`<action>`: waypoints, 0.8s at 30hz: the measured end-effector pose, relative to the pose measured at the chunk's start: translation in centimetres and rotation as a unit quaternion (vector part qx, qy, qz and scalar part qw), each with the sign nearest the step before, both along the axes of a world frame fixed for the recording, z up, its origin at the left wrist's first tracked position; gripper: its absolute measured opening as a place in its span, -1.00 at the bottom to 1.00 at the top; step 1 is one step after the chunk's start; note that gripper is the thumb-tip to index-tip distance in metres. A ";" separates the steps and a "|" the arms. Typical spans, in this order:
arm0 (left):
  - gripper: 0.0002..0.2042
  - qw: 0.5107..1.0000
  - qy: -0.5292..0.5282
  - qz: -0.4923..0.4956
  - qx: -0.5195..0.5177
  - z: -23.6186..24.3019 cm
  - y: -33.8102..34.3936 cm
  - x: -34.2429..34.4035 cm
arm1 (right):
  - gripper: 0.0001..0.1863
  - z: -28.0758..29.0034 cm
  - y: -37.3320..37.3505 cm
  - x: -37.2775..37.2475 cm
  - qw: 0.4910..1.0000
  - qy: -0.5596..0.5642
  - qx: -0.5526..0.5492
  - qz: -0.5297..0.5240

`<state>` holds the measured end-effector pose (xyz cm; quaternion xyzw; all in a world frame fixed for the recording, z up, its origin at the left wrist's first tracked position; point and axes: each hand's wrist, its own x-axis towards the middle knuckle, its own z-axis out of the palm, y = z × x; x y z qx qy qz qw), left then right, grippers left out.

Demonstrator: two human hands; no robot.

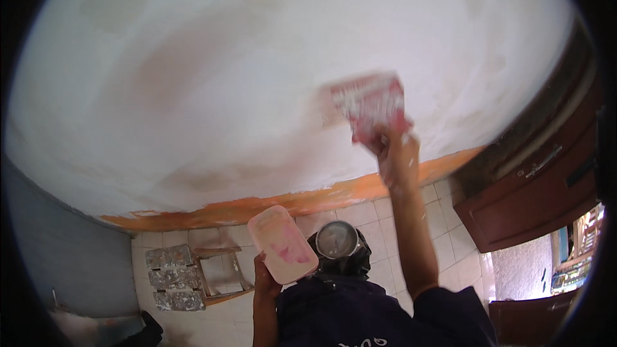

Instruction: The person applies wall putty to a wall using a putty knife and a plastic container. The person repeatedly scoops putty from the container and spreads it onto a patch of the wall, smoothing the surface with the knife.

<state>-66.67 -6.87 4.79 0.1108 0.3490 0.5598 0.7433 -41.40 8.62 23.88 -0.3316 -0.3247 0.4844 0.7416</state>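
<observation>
My right hand [398, 157] is raised to the white wall [257, 71], its fingers closed on the lower edge of a wide red putty spreader [373, 103]. White smears cover much of the spreader, and motion blurs it; it is at the wall surface. Lower down, my left hand [265, 276] grips the side of a shallow rectangular plastic tub [283, 247]. The tub is pale pink, with a brighter pink patch inside. White flecks dot my right wrist and forearm.
An orange strip [250, 211] runs along the wall's foot above the tiled floor [450, 238]. A round metal pot [336, 240] sits just in front of me. Left of it stands a paint-spattered wooden stepladder [177, 278]. A brown door [533, 193] opens at the right.
</observation>
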 end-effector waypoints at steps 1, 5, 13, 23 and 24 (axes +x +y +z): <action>-0.39 1.000 -0.008 0.002 -0.004 -0.1 0.2 0.0 | -0.79 -2.7 -0.5 -0.6 0.999 0.018 -0.035 -0.035; -0.38 1.000 0.002 0.009 -0.021 -1.2 -0.5 -0.9 | -0.79 -12.6 1.2 -3.2 0.982 0.069 -0.136 -0.110; -0.40 0.999 0.033 0.012 0.004 1.0 -0.7 -2.0 | -0.85 -5.1 5.1 -4.2 0.994 0.018 -0.079 -0.080; -0.39 1.000 0.006 -0.015 -0.011 -1.2 0.2 -3.1 | -0.81 -5.1 -0.5 -1.6 0.993 0.011 -0.094 -0.072; -0.39 1.000 0.006 -0.026 -0.011 -1.0 0.4 -3.0 | -0.81 -6.7 -0.8 -1.3 0.990 0.020 -0.117 -0.072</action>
